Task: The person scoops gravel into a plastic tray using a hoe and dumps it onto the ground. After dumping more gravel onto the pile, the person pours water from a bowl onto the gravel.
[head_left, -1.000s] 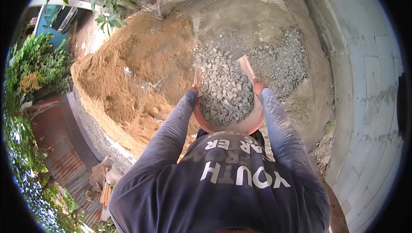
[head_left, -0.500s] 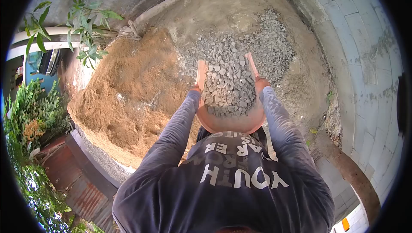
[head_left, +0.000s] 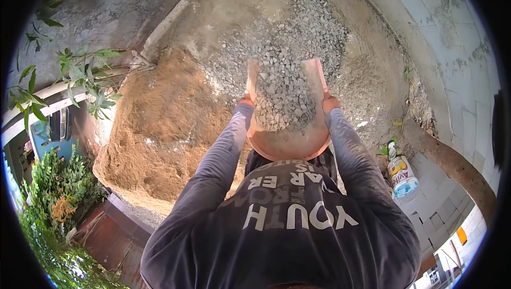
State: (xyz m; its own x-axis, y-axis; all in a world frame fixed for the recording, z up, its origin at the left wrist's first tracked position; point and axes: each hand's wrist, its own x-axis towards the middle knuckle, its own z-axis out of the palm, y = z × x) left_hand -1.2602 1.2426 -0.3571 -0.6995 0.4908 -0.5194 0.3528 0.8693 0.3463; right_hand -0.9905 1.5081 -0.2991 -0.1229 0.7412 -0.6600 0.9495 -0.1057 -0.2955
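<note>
An orange plastic scoop pan (head_left: 259, 143) with an open front is held low before my body. Grey crushed gravel (head_left: 285, 95) lies in it, thickest towards the open end and thinner near the back rim. My left hand (head_left: 245, 100) is closed around the pan's left side wall. On the opposite wall, my right hand (head_left: 330, 102) grips in the same way. The pan's mouth faces a gravel pile (head_left: 318, 28) spread on the ground. Whether the pan touches the ground cannot be made out.
A mound of brown sand (head_left: 154, 129) is to the left. A white paint bucket (head_left: 402, 174) and a tree trunk (head_left: 450, 158) are on the right. A block wall (head_left: 458, 76) curves along the right side. Leafy branches (head_left: 90, 76) hang at the upper left.
The pan and both hands have shifted slightly forward. Gravel has slid towards the pan's open end, baring more of its back. The view has turned, bringing the paint bucket into sight.
</note>
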